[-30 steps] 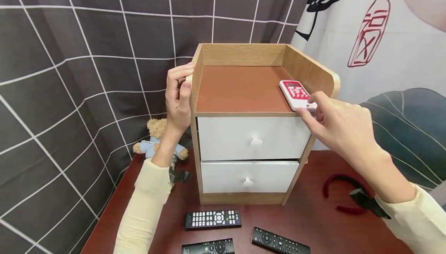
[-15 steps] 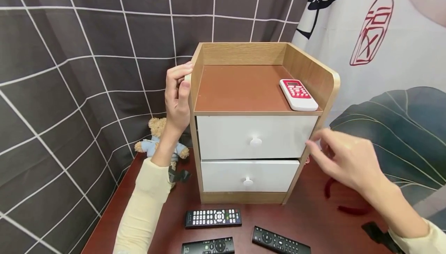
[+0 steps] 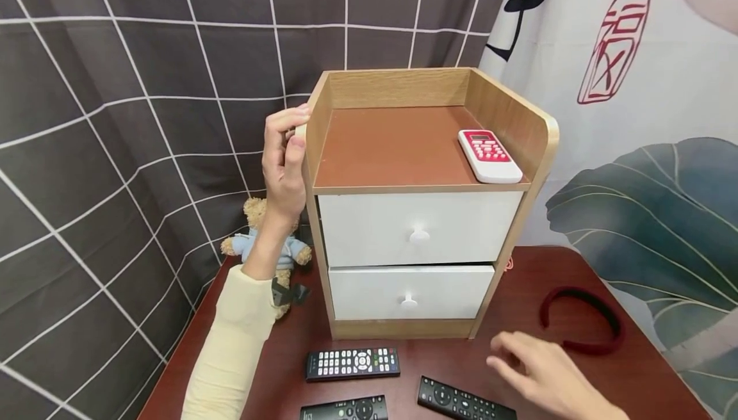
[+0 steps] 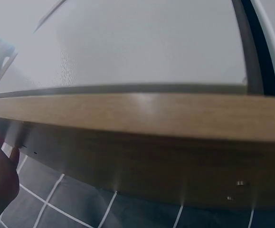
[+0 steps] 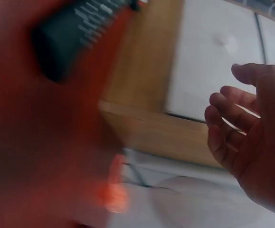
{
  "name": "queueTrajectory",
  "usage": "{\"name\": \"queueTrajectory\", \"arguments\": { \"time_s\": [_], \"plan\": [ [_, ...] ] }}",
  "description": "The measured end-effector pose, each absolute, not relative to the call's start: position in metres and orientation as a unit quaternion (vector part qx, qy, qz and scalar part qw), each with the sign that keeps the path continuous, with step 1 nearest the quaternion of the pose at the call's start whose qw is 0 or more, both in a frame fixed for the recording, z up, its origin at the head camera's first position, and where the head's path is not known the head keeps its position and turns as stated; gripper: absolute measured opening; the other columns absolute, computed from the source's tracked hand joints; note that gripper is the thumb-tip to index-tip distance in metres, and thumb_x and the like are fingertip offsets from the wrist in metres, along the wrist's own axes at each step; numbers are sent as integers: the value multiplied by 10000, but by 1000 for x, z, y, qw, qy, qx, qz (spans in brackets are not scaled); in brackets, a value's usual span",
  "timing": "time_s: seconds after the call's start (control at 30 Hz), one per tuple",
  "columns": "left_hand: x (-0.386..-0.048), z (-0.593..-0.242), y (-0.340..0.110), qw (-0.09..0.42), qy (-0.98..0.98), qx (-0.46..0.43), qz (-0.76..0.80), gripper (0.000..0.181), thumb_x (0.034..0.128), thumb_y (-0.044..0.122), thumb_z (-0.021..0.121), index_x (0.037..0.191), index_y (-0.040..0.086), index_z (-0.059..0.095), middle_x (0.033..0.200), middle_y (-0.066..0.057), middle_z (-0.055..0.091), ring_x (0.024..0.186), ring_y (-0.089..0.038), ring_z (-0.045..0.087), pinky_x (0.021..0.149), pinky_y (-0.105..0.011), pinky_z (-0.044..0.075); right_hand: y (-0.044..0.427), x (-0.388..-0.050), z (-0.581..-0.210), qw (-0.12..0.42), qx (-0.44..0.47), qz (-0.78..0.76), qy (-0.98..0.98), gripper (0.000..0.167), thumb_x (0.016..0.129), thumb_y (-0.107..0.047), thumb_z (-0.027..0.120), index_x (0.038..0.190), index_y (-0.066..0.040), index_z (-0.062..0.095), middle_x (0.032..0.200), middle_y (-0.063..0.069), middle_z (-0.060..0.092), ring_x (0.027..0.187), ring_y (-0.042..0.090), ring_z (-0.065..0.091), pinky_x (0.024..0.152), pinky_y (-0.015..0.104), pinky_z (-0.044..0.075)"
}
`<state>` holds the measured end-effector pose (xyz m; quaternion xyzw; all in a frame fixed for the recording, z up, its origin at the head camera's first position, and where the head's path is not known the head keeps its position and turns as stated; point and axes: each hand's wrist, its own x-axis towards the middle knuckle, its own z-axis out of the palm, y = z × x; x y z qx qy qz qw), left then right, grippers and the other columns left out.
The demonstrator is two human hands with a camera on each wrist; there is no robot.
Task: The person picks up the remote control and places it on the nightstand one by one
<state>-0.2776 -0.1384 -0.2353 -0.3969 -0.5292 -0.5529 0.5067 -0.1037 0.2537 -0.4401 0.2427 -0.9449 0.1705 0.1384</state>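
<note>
Wooden cabinet [image 3: 369, 191] is clasped by left grip [image 3: 285, 164]; loose, empty right grip [image 5: 260, 147] shows its palm only in right wrist view

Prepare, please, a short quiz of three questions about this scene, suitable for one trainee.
1. Multiple choice: what does the left hand hold?
A) a tan plush bear in blue clothing
B) the edge of the light-wood cabinet with two white drawers
C) a dark-red curved headband

2. True or false: in the head view, the red-and-white plastic keypad device lies nearer the cabinet's right side wall than its left.

3. Count: how many long black remotes show on the reddish-brown table?

Key: 1. B; 2. True; 3. Three.
</note>
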Motion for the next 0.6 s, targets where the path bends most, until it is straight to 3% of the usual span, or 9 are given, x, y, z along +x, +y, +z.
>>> {"name": "queueTrajectory", "arguments": {
  "time_s": [0.1, 0.2, 0.3, 0.43, 0.6],
  "plan": [
    [-279, -234, -145, 495, -533, -414, -548, 380, 945, 188, 474, 1121, -133, 573, 1233, -286, 579, 1262, -366, 541, 1144, -482, 403, 256, -96, -457, 3, 192, 182, -964, 191, 896, -539, 650, 957, -367, 597, 802, -231, 495, 707, -75, 434, 568, 165, 412],
    [-282, -229, -147, 479, -523, -440, -551, 386, 914, 168, 492, 1102, -160, 572, 1224, -315, 586, 1301, -406, 519, 1178, -512, 367, 260, -92, -469, -69, 166, 172, -969, 310, 888, -633, 588, 965, -333, 585, 826, -186, 492, 719, -55, 417, 567, 198, 398],
    [-287, -222, -144, 473, -503, -453, -563, 367, 849, 146, 497, 1006, -177, 575, 1133, -275, 628, 1234, -416, 566, 1137, -494, 421, 264, -91, -481, -89, 169, 160, -968, 350, 865, -658, 602, 959, -323, 565, 837, -160, 479, 726, -53, 400, 564, 205, 372],
    [-292, -217, -139, 491, -480, -445, -575, 360, 761, 151, 474, 880, -179, 557, 1009, -114, 645, 1054, -322, 630, 1018, -416, 504, 268, -93, -495, -116, 196, 150, -962, 442, 828, -692, 620, 1049, -310, 591, 916, -179, 508, 790, -56, 413, 603, 231, 437],
    [-290, -220, -135, 503, -466, -431, -586, 362, 743, 142, 453, 865, -192, 520, 1002, -30, 621, 1015, -281, 624, 1016, -444, 495, 272, -92, -514, -114, 255, 156, -947, 482, 792, -685, 665, 1069, -296, 600, 918, -212, 480, 807, -54, 422, 610, 222, 454]
  ]
}}
